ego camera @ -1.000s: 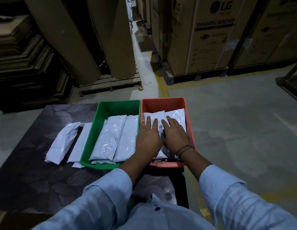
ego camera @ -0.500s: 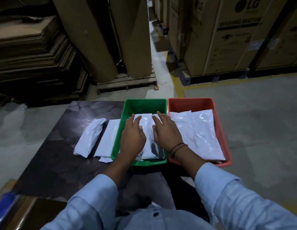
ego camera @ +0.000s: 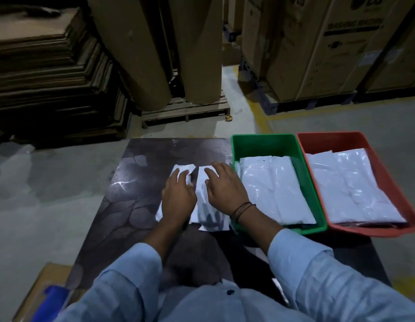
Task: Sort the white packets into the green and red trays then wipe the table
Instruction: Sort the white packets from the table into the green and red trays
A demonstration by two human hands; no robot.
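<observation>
Two white packets lie side by side on the dark table (ego camera: 132,205), just left of the green tray (ego camera: 264,141). My left hand (ego camera: 177,198) rests flat on the left packet (ego camera: 182,169). My right hand (ego camera: 225,189) lies flat on the right packet (ego camera: 203,196). Both hands have fingers spread and neither packet is lifted. The green tray holds white packets (ego camera: 273,189) laid lengthwise. The red tray (ego camera: 336,140), touching the green one on its right, holds more white packets (ego camera: 350,187).
A blue object (ego camera: 54,296) sits on a cardboard box at the near left corner. Beyond the table stand tall brown rolls (ego camera: 160,49) on a pallet, stacked cardboard sheets (ego camera: 51,73) at left and washing-machine cartons (ego camera: 329,47) at right.
Both hands moved left, from the red tray's packets to the green tray's packets, and now onto the two packets on the table. The head view turned left with them.
</observation>
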